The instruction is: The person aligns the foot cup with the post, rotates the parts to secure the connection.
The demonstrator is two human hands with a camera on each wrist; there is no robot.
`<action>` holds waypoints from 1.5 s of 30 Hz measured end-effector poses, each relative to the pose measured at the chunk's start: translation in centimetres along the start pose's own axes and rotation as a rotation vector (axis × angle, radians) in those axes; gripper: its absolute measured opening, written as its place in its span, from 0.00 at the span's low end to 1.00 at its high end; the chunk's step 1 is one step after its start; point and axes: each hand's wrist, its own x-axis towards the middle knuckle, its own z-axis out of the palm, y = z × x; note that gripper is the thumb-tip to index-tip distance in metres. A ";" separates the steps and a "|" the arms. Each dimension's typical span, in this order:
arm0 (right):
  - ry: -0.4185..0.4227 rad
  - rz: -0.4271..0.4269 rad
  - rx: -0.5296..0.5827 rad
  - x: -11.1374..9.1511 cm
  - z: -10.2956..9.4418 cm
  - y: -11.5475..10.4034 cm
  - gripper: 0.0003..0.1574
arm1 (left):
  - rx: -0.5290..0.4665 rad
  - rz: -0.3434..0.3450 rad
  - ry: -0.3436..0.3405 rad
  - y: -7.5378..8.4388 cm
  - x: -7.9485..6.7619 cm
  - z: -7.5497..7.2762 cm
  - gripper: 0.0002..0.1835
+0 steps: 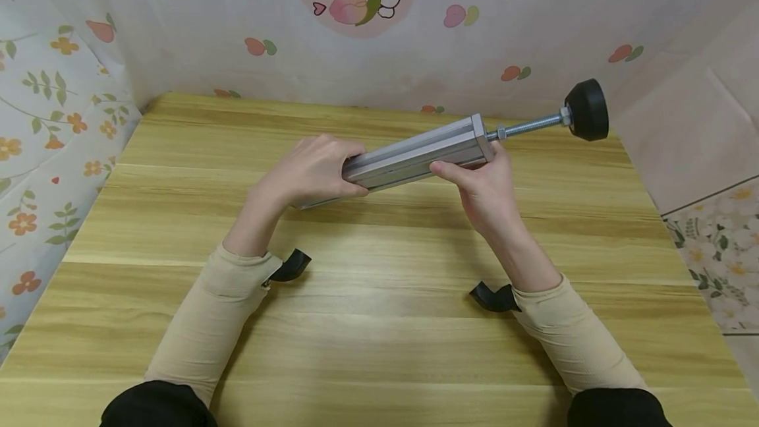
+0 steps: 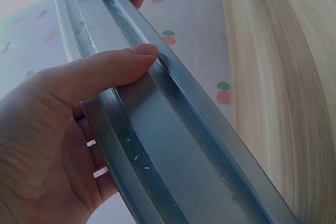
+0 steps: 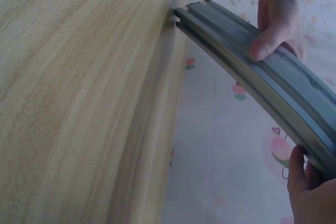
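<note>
While left hand point(image 1: 320, 165) grips metal bar point(image 1: 409, 158), right hand point(image 1: 487, 188) holds capped end point(image 1: 481, 137).

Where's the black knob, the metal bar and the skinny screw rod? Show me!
Black knob point(image 1: 587, 111): head view, on the middle of its side.
Metal bar point(image 1: 409, 159): head view, on its long grooved side.
Screw rod point(image 1: 534, 126): head view, on its threaded shaft.

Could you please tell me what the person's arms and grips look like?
Both sides have close-fitting cream sleeves, with black fabric nearer the body. A curved black piece juts from the inner side of each sleeve's end. The left grip and right grip are bare, without gloves.
</note>
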 end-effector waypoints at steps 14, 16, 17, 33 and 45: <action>0.007 -0.008 -0.003 -0.1 -0.2 0.1 0.29 | -0.028 -0.007 -0.035 0.8 0.0 0.0 0.27; 0.004 -0.011 -0.004 -0.1 -0.2 0.1 0.29 | -0.053 0.009 -0.007 1.1 0.0 0.1 0.34; 0.003 -0.010 -0.003 -0.1 -0.2 0.1 0.29 | -0.065 0.025 0.014 1.3 -0.1 0.1 0.36; -0.006 0.008 0.001 -0.1 -0.1 0.1 0.30 | -0.065 0.170 0.232 3.6 -0.1 0.7 0.46; -0.022 -0.010 -0.015 -0.1 -0.1 -0.2 0.29 | 0.047 0.331 0.435 4.9 0.8 2.5 0.51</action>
